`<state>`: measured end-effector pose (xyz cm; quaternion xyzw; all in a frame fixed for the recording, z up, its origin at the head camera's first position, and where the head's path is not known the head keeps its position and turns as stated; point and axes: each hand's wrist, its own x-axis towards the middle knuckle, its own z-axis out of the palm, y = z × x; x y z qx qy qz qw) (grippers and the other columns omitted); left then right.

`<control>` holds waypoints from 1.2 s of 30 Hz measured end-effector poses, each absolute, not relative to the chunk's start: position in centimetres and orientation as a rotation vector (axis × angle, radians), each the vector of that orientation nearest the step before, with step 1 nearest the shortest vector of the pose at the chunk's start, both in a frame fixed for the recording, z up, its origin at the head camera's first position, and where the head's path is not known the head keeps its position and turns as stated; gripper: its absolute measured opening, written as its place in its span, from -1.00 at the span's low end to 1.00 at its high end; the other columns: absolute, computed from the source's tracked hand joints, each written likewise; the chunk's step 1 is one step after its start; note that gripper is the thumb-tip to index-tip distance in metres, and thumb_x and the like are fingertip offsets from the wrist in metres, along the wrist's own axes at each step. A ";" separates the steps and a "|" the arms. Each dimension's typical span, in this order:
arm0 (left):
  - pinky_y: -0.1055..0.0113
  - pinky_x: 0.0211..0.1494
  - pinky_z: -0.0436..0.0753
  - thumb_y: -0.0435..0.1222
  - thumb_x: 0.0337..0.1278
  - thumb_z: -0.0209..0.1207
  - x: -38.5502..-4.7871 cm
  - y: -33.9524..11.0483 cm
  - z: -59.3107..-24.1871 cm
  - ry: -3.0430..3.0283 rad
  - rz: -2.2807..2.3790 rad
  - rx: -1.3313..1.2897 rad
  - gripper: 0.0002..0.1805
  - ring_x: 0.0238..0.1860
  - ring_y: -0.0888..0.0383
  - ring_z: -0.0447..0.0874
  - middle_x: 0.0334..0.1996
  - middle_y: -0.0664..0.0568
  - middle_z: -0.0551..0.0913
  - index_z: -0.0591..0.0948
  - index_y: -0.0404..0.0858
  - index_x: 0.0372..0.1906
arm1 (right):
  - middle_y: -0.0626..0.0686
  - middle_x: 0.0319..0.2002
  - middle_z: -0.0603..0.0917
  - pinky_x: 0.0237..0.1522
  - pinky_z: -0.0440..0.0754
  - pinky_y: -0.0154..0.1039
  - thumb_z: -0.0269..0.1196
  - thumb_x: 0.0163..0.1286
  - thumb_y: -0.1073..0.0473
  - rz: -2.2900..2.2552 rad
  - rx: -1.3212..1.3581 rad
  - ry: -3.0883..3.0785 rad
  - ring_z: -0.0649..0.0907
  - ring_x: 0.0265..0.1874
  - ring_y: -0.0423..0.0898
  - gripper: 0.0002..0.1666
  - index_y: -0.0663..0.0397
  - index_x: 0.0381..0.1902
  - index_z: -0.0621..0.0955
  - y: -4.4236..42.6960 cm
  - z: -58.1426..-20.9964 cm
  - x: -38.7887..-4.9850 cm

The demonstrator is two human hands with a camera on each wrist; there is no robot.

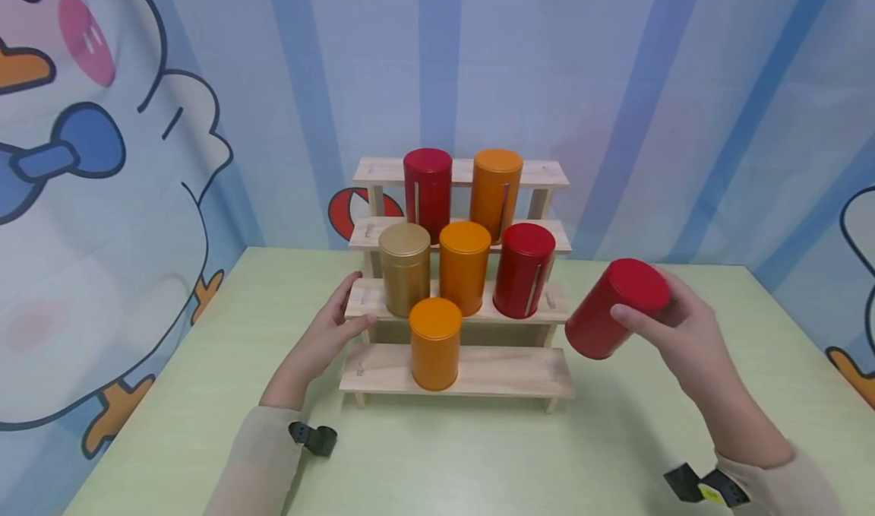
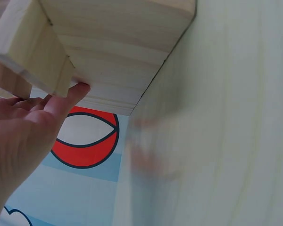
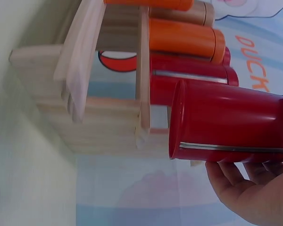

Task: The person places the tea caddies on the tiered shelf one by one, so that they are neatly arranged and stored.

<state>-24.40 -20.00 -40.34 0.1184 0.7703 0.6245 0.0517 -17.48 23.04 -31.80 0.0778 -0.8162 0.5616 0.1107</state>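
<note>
A stepped wooden shelf (image 1: 506, 368) with several tiers carries red, orange and gold cylindrical tins. My left hand (image 1: 331, 332) holds the left end of the second-lowest tier, thumb at the front and fingers behind. In the left wrist view, that hand (image 2: 33, 125) is against the shelf's wooden end pieces. Off the shelf's right side, my right hand (image 1: 683, 333) grips a red tin (image 1: 608, 311) round its upper part; the tin is tilted in the air. The right wrist view shows this tin (image 3: 231, 122) near the tier edges, a silvery strip along its side.
Lowest tier: one orange tin (image 1: 435, 345). Above it stand a gold tin (image 1: 405, 273), an orange tin (image 1: 465, 269) and a red tin (image 1: 524, 273). Higher up are another red tin (image 1: 428, 193) and orange tin (image 1: 496, 193). A patterned backdrop (image 1: 547, 83) hangs behind the pale table (image 1: 437, 463).
</note>
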 end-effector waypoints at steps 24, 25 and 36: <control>-0.06 0.46 0.13 -0.24 0.34 0.11 -24.4 -20.0 -40.4 2.327 1.915 0.389 -0.11 0.50 -0.12 -0.04 0.54 -0.09 -0.11 -0.18 -0.14 0.55 | 0.09 0.19 0.53 -0.02 0.61 -0.23 0.43 0.15 0.15 1.727 0.365 -2.532 0.54 0.10 0.06 -0.19 0.02 0.34 0.37 16.0 -34.2 -17.2; -0.06 0.45 0.13 -0.24 0.34 0.11 -24.4 -20.1 -40.4 2.326 1.916 0.392 -0.11 0.50 -0.12 -0.04 0.54 -0.09 -0.11 -0.18 -0.14 0.55 | 0.09 0.19 0.53 -0.02 0.61 -0.21 0.43 0.14 0.15 1.732 0.368 -2.533 0.54 0.09 0.06 -0.19 0.02 0.34 0.38 15.8 -34.4 -17.3; -0.06 0.45 0.12 -0.24 0.35 0.11 -24.4 -20.2 -40.5 2.322 1.914 0.408 -0.10 0.50 -0.12 -0.03 0.54 -0.09 -0.12 -0.20 -0.13 0.56 | 0.10 0.14 0.56 -0.04 0.63 -0.14 0.45 0.12 0.16 1.802 0.406 -2.519 0.56 0.05 0.08 -0.23 0.01 0.29 0.42 14.3 -35.7 -18.1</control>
